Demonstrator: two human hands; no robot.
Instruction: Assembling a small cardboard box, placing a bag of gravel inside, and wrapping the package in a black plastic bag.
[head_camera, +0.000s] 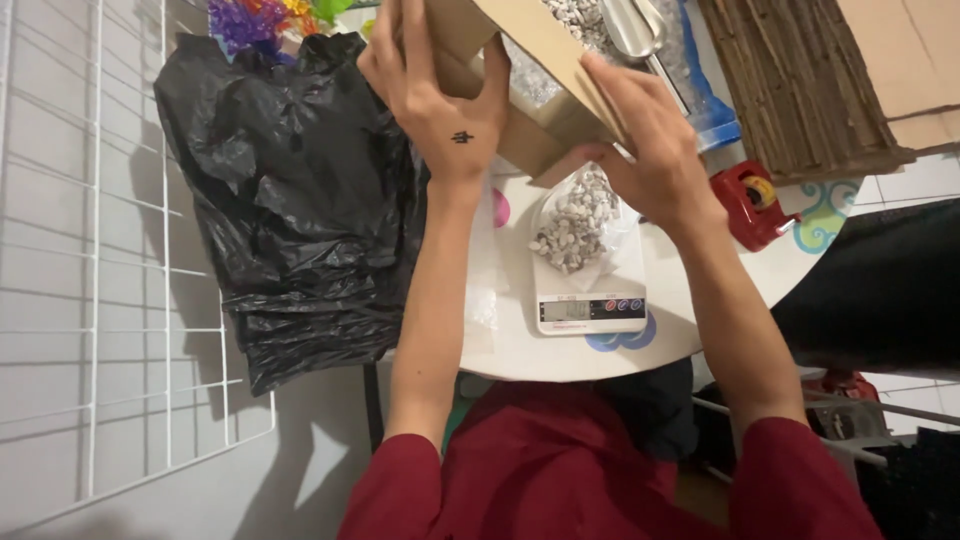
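Brown cardboard box (520, 70), tilted over the white round tabletop (520, 350), is clamped between the left hand (440, 90) and right hand (645, 150). It holds grey pebbles, and they could spill past the clear plastic bag of pebbles (575, 225) on the white digital scale (590, 300) if tipped too steeply

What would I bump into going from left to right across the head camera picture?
White wire rack → black plastic bag → left hand on the cardboard box → bag of pebbles on the scale → right hand → red tape dispenser
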